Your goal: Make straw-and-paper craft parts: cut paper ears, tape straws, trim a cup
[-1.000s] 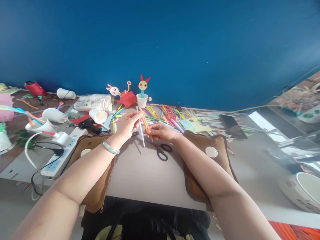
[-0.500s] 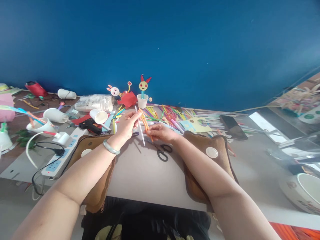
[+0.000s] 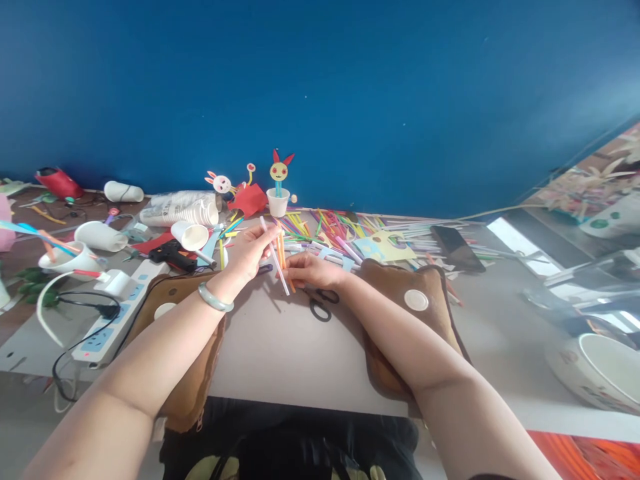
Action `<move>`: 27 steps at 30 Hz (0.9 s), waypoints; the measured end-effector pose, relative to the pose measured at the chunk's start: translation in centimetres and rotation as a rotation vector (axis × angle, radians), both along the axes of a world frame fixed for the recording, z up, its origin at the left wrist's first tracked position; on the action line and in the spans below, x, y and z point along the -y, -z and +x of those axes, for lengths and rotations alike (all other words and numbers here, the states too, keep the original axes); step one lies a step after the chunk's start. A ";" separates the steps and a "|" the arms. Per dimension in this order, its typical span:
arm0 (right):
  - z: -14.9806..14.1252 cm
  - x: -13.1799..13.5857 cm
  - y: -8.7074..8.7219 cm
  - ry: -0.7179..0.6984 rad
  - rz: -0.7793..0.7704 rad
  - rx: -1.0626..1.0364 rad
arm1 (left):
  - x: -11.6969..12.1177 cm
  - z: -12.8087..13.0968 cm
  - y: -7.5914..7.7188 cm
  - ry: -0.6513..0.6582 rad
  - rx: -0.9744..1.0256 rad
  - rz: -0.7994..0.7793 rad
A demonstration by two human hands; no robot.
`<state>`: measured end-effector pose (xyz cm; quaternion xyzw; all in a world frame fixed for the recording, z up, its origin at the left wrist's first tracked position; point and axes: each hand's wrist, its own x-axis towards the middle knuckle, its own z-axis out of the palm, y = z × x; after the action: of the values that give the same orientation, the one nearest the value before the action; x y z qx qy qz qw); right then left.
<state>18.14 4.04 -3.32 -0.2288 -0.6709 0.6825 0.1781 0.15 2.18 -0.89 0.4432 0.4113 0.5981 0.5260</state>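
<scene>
My left hand (image 3: 250,252), with a pale green bangle (image 3: 214,299) on the wrist, pinches a white straw (image 3: 277,265) that slants down to the right. My right hand (image 3: 311,269) is closed on a few orange straws (image 3: 281,252) held upright beside the white one. Both hands hover over the grey table (image 3: 280,347), just in front of a spread of coloured straws (image 3: 325,230). Black scissors (image 3: 320,303) lie on the table right under my right hand. Both forearms rest on brown cushions (image 3: 415,300).
Paper cups (image 3: 190,235), a stack of cups (image 3: 175,212), a black glue gun (image 3: 173,255) and a white power strip (image 3: 113,310) lie at left. Paper rabbit figures (image 3: 277,183) stand by the blue wall. A black phone (image 3: 453,247) and a white bowl (image 3: 597,370) are at right.
The view has shifted slightly left. My hands have drawn closer together, and the orange straws now stand more upright next to the white straw.
</scene>
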 end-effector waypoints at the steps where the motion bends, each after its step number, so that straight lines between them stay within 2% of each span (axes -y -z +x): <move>1: -0.1 0.1 0.1 -0.007 -0.001 -0.005 | 0.0 0.0 0.0 0.004 0.000 -0.007; 6: -0.1 0.3 0.0 -0.002 0.023 0.004 | 0.1 0.1 -0.1 0.018 0.001 -0.033; 12: -0.1 0.2 0.0 -0.023 0.014 0.030 | 0.4 -0.1 -0.4 0.100 -0.073 -0.071; 20: 0.0 0.1 0.0 -0.010 0.029 0.034 | 0.2 0.0 -0.4 0.039 -0.047 -0.082; 27: 0.2 -0.2 0.4 -0.019 0.175 0.117 | 0.1 0.1 -0.3 0.060 -0.020 -0.103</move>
<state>18.36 4.28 -3.68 -0.2455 -0.7393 0.6085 0.1513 0.26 2.07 -0.62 0.4334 0.4332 0.5559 0.5616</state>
